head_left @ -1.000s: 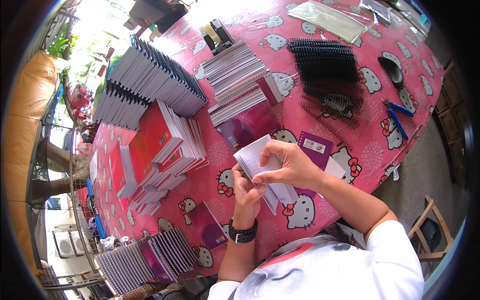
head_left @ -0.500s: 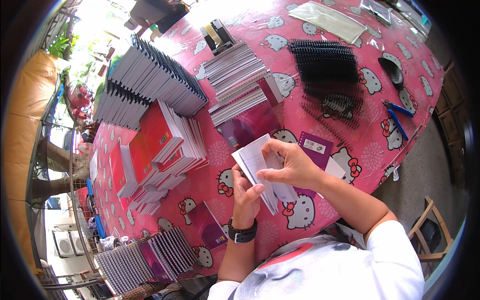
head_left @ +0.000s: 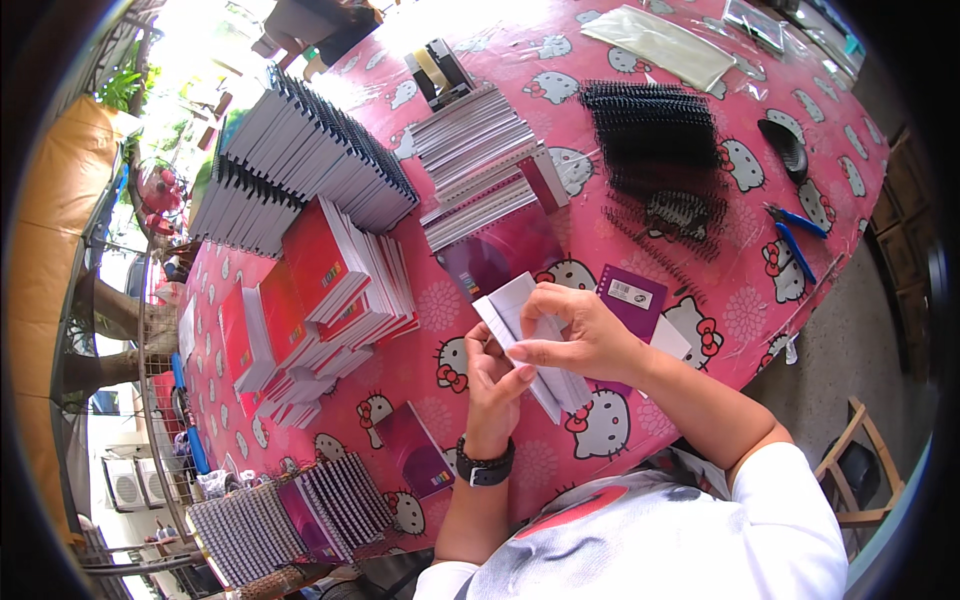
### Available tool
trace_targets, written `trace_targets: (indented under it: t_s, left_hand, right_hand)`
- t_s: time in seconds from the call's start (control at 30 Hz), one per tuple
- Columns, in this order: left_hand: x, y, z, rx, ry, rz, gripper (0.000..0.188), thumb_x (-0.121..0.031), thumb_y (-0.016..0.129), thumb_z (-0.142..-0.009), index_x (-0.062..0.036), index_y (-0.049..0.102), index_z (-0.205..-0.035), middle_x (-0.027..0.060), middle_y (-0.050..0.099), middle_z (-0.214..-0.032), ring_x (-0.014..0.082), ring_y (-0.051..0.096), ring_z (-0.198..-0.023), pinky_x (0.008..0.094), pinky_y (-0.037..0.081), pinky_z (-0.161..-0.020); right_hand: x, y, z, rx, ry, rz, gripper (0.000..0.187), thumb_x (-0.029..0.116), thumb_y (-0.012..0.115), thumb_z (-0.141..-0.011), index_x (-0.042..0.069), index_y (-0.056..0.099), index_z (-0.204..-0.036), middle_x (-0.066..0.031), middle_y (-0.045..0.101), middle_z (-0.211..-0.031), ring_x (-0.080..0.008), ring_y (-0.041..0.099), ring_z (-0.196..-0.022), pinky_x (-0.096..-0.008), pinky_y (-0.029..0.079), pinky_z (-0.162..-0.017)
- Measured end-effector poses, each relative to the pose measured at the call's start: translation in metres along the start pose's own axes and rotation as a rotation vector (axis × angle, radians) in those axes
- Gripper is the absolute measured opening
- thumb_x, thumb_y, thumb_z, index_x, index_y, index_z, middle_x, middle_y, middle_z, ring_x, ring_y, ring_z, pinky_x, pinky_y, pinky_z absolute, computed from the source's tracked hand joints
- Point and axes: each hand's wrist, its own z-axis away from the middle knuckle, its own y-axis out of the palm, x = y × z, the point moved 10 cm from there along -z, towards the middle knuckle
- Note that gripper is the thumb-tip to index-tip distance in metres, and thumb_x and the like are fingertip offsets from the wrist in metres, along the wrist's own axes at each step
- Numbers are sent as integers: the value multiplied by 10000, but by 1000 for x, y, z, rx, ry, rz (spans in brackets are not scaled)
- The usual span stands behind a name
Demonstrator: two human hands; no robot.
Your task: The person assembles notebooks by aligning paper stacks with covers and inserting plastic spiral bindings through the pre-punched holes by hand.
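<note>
A small block of white notebook pages [head_left: 512,300] stands tilted between my hands, over the near middle of the table. My left hand [head_left: 493,385] is closed round its left lower side, fingers behind and thumb in front. From the right, my right hand [head_left: 585,335] grips the pages with thumb and forefinger curled over them. Whether the block has a cover on its far face is hidden. Just beyond lies a stack of punched notebook pages with a purple cover [head_left: 505,250]. Partly behind my right hand is a purple punched cover [head_left: 628,300] with a white label.
Red notebooks [head_left: 315,280] are piled at left, before tall spiral-bound stacks [head_left: 310,160]. Bound notebooks [head_left: 250,525] and a purple cover [head_left: 420,455] lie near left. Black spiral coils [head_left: 655,140], blue-handled pliers [head_left: 795,240], and a tape dispenser [head_left: 437,72] rest on the pink tablecloth [head_left: 540,465].
The pages between my hands have turned and drawn together, showing a narrower face. My hands have shifted only slightly and keep their hold.
</note>
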Motion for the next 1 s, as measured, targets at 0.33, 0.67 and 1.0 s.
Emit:
trace_targets:
  t_s: [0.33,0.67,1.0]
  left_hand:
    - [0,4,2,-8,15,-94,691,-99,735,-688,-44,276,-1201,89,450,-1113,148,470,-1052,275,423,-885]
    - [-3,4,3,-34,-3,-48,699,-99,725,-679,-49,273,-1210,83,448,-1101,159,467,-1054,296,391,-917]
    - [1,1,1,-19,-26,-30,742,-129,724,-673,-36,254,-1239,92,435,-1127,177,446,-1094,322,371,-947]
  right_hand:
    - [-7,-2,0,-7,87,4,298,251,809,-662,34,618,-739,-50,568,-795,-128,535,-745,-267,426,-645]
    - [-14,3,1,57,147,-48,260,253,777,-706,53,674,-837,-67,574,-883,-151,555,-823,-281,453,-727]
    - [-18,4,1,73,163,-46,278,275,767,-719,50,671,-850,-79,553,-937,-173,545,-886,-287,445,-772]
